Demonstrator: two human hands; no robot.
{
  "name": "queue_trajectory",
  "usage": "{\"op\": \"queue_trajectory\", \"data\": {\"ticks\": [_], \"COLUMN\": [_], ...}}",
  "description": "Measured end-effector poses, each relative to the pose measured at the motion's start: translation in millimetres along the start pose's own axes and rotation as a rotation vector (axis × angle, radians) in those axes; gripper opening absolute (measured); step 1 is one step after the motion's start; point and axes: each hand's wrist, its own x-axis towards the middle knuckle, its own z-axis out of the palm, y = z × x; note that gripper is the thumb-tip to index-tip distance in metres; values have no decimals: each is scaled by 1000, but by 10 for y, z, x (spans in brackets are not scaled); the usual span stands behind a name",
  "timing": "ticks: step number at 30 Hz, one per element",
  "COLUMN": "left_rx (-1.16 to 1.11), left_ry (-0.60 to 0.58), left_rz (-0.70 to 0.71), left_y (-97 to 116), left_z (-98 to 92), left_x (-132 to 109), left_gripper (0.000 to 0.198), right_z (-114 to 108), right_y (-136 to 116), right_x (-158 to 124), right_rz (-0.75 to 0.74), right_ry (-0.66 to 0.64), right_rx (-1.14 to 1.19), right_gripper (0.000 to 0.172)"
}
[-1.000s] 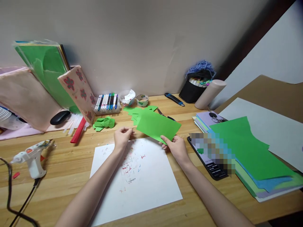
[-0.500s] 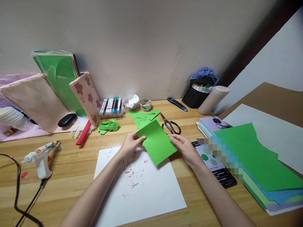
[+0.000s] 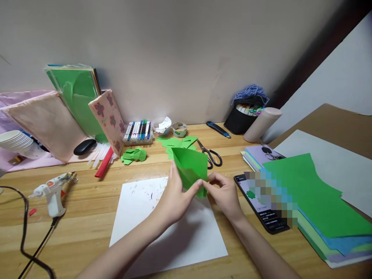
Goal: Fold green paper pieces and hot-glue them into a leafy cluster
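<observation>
A green paper sheet (image 3: 193, 166) is bent over on itself between my hands, above a white sheet (image 3: 200, 240) with coloured marks. My left hand (image 3: 178, 195) grips it from the left, thumb across its lower part. At the lower right corner, the fingers of my right hand (image 3: 225, 193) pinch the paper's edges together. Just behind lie black-handled scissors (image 3: 211, 154) and a pile of green paper pieces (image 3: 177, 144). A smaller heap of green cut-outs (image 3: 133, 155) is to the left.
A glue gun (image 3: 55, 195) with its cord stands on the left. Right of my hands is a phone (image 3: 255, 205), beside stacked coloured paper (image 3: 314, 193). Along the wall are markers (image 3: 138, 131), a tape roll (image 3: 179, 130), a utility knife (image 3: 218, 130) and a black pen holder (image 3: 240, 120).
The green sheet was held flat and is now bent over with its corners brought together. My left hand has moved right and down, close to my right hand.
</observation>
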Motion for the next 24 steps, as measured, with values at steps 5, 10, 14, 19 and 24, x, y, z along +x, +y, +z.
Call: {"op": "queue_trajectory", "data": {"ticks": [5, 10, 14, 19, 24], "left_rx": [-263, -343, -286, 210, 787], "left_ry": [-91, 50, 90, 2, 130], "left_rz": [-191, -371, -429, -331, 78], "left_y": [81, -121, -440, -779, -725], "left_z": [-11, -182, -524, -742, -420], "left_x": [-4, 31, 9, -196, -349], "left_gripper": [35, 25, 21, 26, 46], "right_z": [61, 39, -79, -172, -165], "right_y": [-144, -64, 48, 218, 271], "right_x": [-116, -72, 60, 117, 84], "right_rz": [-275, -8, 254, 451, 471], "right_ry": [-95, -166, -216, -561, -683], "right_rx": [-37, 91, 78, -131, -217], "right_gripper": [26, 39, 41, 40, 38]}}
